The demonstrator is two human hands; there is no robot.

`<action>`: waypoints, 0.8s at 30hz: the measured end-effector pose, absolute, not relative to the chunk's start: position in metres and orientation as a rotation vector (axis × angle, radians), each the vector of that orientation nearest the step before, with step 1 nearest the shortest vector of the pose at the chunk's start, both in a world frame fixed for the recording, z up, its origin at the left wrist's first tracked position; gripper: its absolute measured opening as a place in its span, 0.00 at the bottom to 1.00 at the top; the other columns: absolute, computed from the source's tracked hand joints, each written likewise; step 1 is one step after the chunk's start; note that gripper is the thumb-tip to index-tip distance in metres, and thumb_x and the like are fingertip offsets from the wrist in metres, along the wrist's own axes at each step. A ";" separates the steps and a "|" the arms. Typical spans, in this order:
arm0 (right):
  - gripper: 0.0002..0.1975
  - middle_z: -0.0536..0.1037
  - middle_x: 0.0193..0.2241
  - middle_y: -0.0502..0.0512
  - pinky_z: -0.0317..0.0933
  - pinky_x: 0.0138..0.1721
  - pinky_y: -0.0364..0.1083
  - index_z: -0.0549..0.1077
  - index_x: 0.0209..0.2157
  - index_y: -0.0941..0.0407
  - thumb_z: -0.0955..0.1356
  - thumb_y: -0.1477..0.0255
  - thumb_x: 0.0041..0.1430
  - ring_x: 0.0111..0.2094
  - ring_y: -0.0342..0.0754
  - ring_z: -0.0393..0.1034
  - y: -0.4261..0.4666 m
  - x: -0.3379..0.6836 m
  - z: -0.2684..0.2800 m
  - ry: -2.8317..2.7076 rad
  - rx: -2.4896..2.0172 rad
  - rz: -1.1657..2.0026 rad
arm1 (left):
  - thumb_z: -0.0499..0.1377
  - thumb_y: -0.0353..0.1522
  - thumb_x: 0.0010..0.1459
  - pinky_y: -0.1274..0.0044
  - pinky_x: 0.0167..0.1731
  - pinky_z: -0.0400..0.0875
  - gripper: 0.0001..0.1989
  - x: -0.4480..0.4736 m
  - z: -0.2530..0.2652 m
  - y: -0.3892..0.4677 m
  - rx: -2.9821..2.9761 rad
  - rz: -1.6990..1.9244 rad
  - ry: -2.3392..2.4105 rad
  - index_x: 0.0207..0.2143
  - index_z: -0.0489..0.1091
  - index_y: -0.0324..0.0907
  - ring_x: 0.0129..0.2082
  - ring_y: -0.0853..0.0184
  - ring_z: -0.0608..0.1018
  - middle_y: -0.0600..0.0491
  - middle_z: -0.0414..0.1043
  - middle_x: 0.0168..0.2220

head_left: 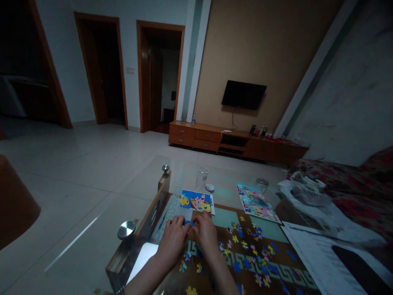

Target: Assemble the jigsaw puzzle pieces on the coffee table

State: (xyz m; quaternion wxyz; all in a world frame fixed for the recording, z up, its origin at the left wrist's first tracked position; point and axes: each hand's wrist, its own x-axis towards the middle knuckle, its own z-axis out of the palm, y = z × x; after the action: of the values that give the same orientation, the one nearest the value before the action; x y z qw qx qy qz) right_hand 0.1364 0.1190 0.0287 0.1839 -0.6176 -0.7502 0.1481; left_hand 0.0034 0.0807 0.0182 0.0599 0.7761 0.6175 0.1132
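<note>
My left hand and my right hand meet over the low table, fingertips bent inward and almost touching. Between them shows a blue jigsaw puzzle piece, partly covered by the fingers; whether it is one piece or two joined I cannot tell. Just beyond the hands lies a cartoon picture card with a blue background. Loose puzzle pieces, blue, yellow and pink, are scattered to the right of my right hand, and several more lie beneath my forearms.
Two more picture sheets lie farther right. A clear glass, a white lid and another clear container stand behind. On the right are papers, a dark phone-like slab and a plastic bag.
</note>
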 end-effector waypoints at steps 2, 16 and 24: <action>0.12 0.75 0.44 0.62 0.59 0.46 0.45 0.78 0.39 0.59 0.69 0.81 0.51 0.48 0.55 0.69 0.118 0.135 0.031 -2.102 -1.767 0.442 | 0.49 0.24 0.59 0.62 0.48 0.62 0.21 0.004 0.016 0.081 2.358 0.326 1.876 0.52 0.68 0.48 0.51 0.53 0.67 0.47 0.67 0.50; 0.13 0.76 0.45 0.62 0.58 0.46 0.44 0.77 0.41 0.58 0.70 0.80 0.51 0.48 0.53 0.69 0.118 0.132 0.032 -2.012 -1.851 0.534 | 0.51 0.23 0.60 0.62 0.48 0.63 0.22 0.003 0.013 0.082 2.453 0.184 1.882 0.55 0.67 0.45 0.53 0.52 0.68 0.45 0.67 0.53; 0.11 0.76 0.46 0.64 0.60 0.47 0.47 0.79 0.40 0.60 0.69 0.79 0.54 0.49 0.56 0.69 0.120 0.129 0.037 -2.012 -1.918 0.565 | 0.50 0.23 0.61 0.64 0.45 0.65 0.21 0.005 0.012 0.082 2.514 0.110 1.932 0.55 0.68 0.45 0.51 0.53 0.69 0.45 0.67 0.53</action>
State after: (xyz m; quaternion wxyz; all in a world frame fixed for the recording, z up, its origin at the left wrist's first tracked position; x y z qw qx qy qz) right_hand 0.1291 0.1200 0.0371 0.1518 -0.6683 -0.7011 0.1969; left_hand 0.0046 0.0815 0.0125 -0.0155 0.7922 0.6090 0.0347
